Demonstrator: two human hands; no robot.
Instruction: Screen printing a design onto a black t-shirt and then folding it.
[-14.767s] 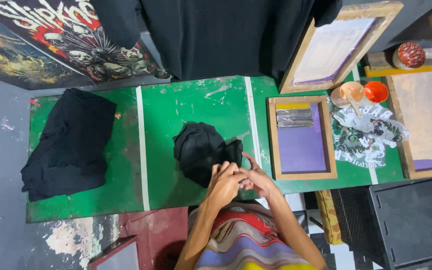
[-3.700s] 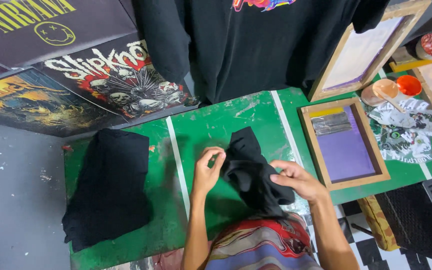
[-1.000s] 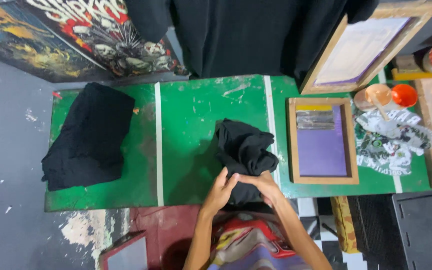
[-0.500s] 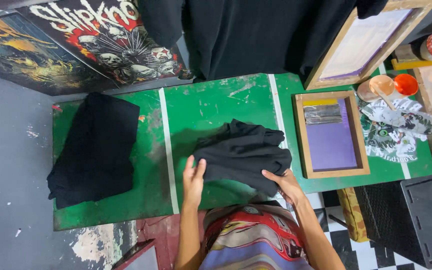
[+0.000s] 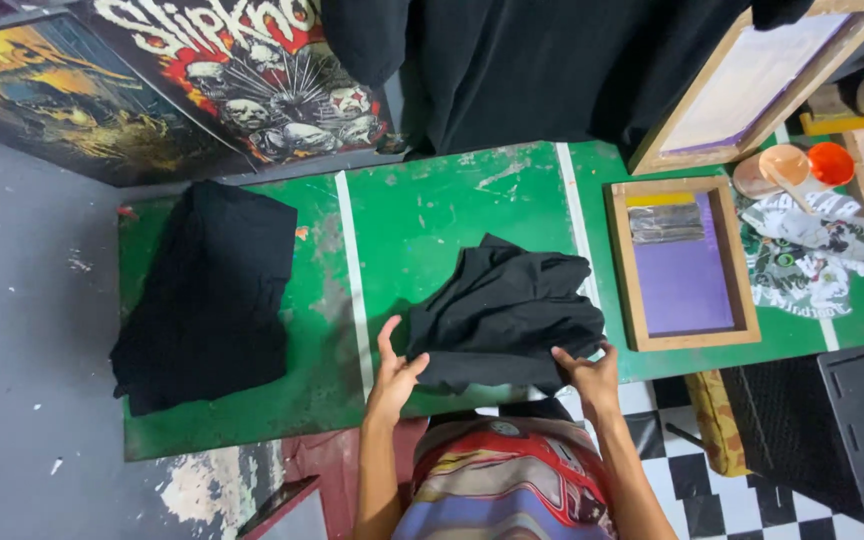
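Observation:
A crumpled black garment (image 5: 507, 312) lies on the green table (image 5: 432, 215) near its front edge. My left hand (image 5: 393, 372) grips the garment's near left corner, fingers spread upward. My right hand (image 5: 585, 372) holds the near right edge of the same garment. A stack of folded black cloth (image 5: 210, 290) rests on the left end of the table, apart from both hands.
A wooden printing frame with a purple screen (image 5: 680, 262) lies right of the garment. Another frame (image 5: 742, 80) leans behind it, beside orange cups (image 5: 794, 168) and a printed rag (image 5: 814, 250). Black shirts hang above. Posters (image 5: 182, 70) lean at back left. A black crate (image 5: 852, 430) stands at right.
The garment has been pulled wider between my hands since a second ago, when both hands were bunched together at its near edge. The view has shifted slightly.

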